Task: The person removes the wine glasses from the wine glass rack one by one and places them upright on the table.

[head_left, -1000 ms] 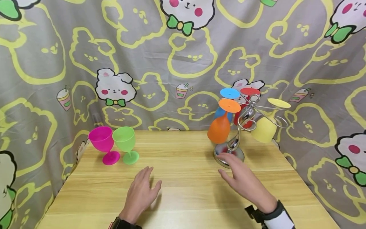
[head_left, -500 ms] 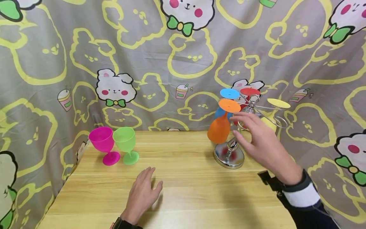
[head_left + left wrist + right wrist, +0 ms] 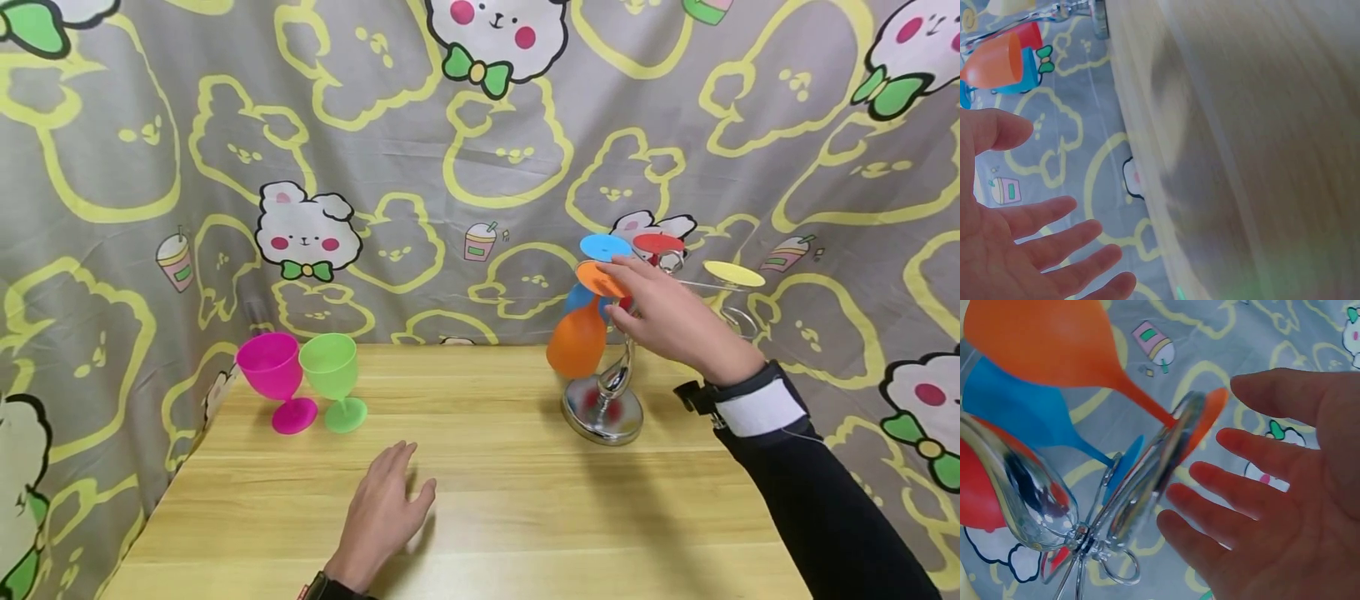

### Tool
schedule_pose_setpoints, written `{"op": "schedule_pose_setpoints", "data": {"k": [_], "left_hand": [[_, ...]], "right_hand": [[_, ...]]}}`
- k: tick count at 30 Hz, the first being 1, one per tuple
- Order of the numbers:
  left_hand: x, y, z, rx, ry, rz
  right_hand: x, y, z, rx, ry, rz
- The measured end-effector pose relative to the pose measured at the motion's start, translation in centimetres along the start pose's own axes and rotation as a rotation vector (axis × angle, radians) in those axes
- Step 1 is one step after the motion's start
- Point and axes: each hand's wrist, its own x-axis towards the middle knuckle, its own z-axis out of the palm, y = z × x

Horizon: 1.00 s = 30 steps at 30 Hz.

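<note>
My right hand point(image 3: 667, 312) is raised beside the chrome glass rack point(image 3: 617, 375), its fingertips close to the foot of the orange goblet point(image 3: 576, 342). In the right wrist view thumb and fingers are spread around that foot; whether they touch it I cannot tell. The orange goblet hangs upside down, with a blue goblet point(image 3: 1016, 403), a red goblet point(image 3: 979, 487) and a yellow goblet point(image 3: 733, 273) on the same rack. Over the front of the table, my left hand point(image 3: 386, 504) holds nothing, fingers loosely extended.
A pink goblet point(image 3: 272, 367) and a green goblet point(image 3: 330, 367) stand upright side by side at the table's left. Behind the wooden table point(image 3: 495, 483) hangs a grey curtain point(image 3: 405, 142) with cartoon prints, which also runs along both sides.
My right hand has risen from low in front of the rack, passed to its right, then moved left to the orange goblet's foot. My left hand has barely moved.
</note>
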Motion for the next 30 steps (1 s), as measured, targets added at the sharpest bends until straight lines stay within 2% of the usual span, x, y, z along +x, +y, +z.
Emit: {"op": "schedule_pose_setpoints", "data": {"k": [2, 4, 12, 15, 26, 30], "left_hand": [[0.0, 0.0, 0.0, 0.0, 0.0, 0.0], [0.0, 0.0, 0.0, -0.001, -0.002, 0.002], [0.1, -0.2, 0.0, -0.004, -0.004, 0.006], [0.1, -0.3, 0.0, -0.007, -0.003, 0.006], [0.1, -0.2, -0.1, -0.014, -0.01, 0.009], [0.0, -0.3, 0.0, -0.014, -0.012, 0.01]], "right_hand": [[0.4, 0.2, 0.2, -0.017, -0.038, 0.004], [0.8, 0.3, 0.6, -0.021, -0.04, 0.002], [1.7, 0.1, 1.7, -0.008, 0.083, -0.065], [2.2, -0.1, 1.6, -0.007, 0.096, -0.1], [3.6, -0.6, 1.3, -0.002, 0.036, -0.084], [4.1, -0.5, 1.2, -0.014, 0.009, -0.032]]}}
